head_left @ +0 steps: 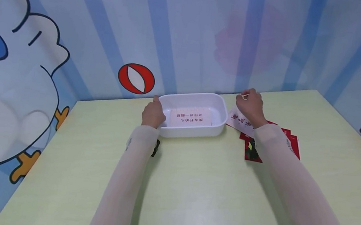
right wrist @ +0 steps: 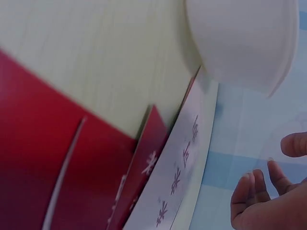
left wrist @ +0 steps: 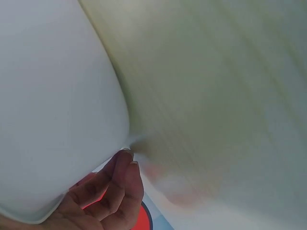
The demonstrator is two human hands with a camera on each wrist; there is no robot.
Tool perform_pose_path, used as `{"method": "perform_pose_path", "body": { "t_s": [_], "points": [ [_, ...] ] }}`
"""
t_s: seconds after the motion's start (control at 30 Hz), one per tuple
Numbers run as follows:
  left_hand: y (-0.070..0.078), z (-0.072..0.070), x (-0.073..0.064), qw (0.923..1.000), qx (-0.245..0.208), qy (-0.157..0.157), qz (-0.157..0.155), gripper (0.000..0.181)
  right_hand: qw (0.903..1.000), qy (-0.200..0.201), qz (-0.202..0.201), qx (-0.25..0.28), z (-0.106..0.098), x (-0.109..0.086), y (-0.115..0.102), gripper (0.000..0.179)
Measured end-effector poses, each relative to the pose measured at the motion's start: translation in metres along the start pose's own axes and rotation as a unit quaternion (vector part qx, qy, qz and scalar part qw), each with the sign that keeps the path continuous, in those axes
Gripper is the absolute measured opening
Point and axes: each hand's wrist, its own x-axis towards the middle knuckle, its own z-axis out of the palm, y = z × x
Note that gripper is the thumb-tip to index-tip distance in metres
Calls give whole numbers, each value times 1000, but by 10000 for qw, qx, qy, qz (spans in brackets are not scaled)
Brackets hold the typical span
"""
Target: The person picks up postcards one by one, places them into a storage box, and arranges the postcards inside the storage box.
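The pale table runs back to a blue striped wall. My left hand grips the left end of the white box, which sits near the table's far edge; my right hand is half open, fingers loosely bent, thumb apart, with nothing in it that I can make out. Below that hand a white card lies just beside the box, partly over a loose pile of red cards. If I lifted by this one end, I think the box could tip and the paper slip inside could slide. My right sleeve, low over the pile, might drag the cards out of place, and my left could sweep away the small black thing beside it. Only the head view shows me that slip and the black thing; the left wrist view gives me my fingertips bent at the box's rim, and the right wrist view the thumb gap and lettering on a red card.
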Motion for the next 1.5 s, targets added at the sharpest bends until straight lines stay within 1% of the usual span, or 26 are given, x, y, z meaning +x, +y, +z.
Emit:
{"method": "perform_pose_path", "body": {
  "t_s": [0.23, 0.4, 0.57, 0.7, 0.87, 1.17, 1.33, 1.5],
  "points": [
    [0, 2, -1, 10000, 28, 6, 28, 82, 9979, -252, 116, -594, -3, -1, 12, 52],
    [-1, 2, 0, 10000, 29, 45, 66, 83, 9958, -321, 91, -854, -6, 0, 17, 53],
    [-1, -1, 0, 9999, 51, 69, 97, 83, 9921, -383, 194, -1179, -9, 2, 19, 55],
    [0, -2, 0, 9999, 86, 56, 99, 83, 9899, -417, 316, -1318, -10, 2, 20, 56],
    [1, -3, -1, 9999, 93, 92, 67, 83, 9853, -605, 395, -1550, -11, 2, 23, 56],
    [2, 0, -2, 10000, 13, 8, -36, 83, 9764, -959, 218, -1925, -17, 1, 33, 59],
    [3, 0, -3, 9999, -37, 105, -6, 81, 9730, -1043, 284, -2037, -19, 1, 37, 61],
    [2, 0, -4, 9998, -23, 184, 0, 80, 9677, -1226, 393, -2167, -20, 2, 38, 69]
  ]
}}
